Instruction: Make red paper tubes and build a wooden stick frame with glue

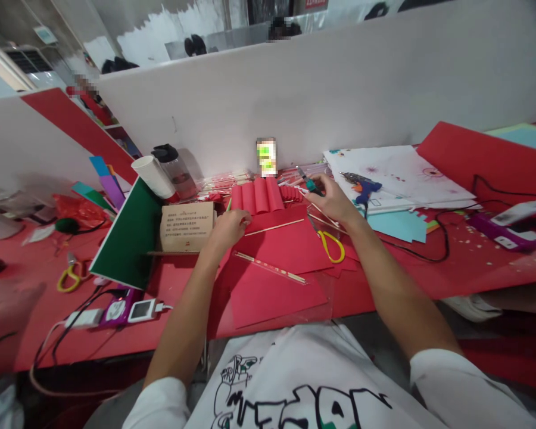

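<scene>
My right hand (328, 196) is closed around a teal utility knife (311, 185), its grey tip pointing up and left. My left hand (233, 227) is curled with fingers bent over red paper; what they hold, if anything, is hidden. A thin green stick (229, 204) shows just behind it. Several red paper rolls (261, 195) lie side by side beyond my hands. Flat red paper sheets (277, 301) spread in front of me, with a loose thin stick (274, 227) and wrapped chopsticks (270, 267) on them. Yellow-handled scissors (331, 246) lie left of my right forearm.
A cardboard box (187, 228), a green board (127, 238), a bottle (178, 173) and a white roll (154, 177) stand at left. At right, a blue glue gun (365, 186) rests on white sheets (402, 164). Cables and a purple power strip (502, 229) lie farther right. A lit phone (267, 156) leans behind.
</scene>
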Demonstrator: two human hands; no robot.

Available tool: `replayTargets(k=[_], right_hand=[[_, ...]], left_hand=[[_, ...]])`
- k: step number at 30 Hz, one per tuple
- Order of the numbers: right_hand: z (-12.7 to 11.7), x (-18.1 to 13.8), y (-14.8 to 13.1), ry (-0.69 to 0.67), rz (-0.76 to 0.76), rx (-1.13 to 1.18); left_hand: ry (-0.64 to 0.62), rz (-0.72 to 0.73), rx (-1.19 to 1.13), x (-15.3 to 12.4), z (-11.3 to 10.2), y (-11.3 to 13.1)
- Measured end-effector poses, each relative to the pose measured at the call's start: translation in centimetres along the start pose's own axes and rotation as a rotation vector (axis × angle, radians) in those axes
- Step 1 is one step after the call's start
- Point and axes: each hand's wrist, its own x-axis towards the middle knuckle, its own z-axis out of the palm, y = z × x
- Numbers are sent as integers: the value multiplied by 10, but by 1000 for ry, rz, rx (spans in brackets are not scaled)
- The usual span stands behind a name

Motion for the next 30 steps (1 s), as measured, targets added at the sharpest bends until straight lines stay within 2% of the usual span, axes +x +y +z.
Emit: replayTargets(k=[5, 10, 20, 26, 30], right_hand=[[3, 0, 4, 5, -21, -2], [4, 0, 6, 11, -20, -13], [4, 0, 8, -6, -11, -9], [-6, 2, 21, 26, 2, -296], [-5, 0, 30, -28, 18, -484]], left_hand=[[-150, 37, 114, -4, 12, 6], [-166, 32, 151, -6, 19, 11], [-188, 21, 295, -6, 14, 6], [-200, 14, 301, -5, 13, 7], [-185, -41, 282, -5, 3, 7]])
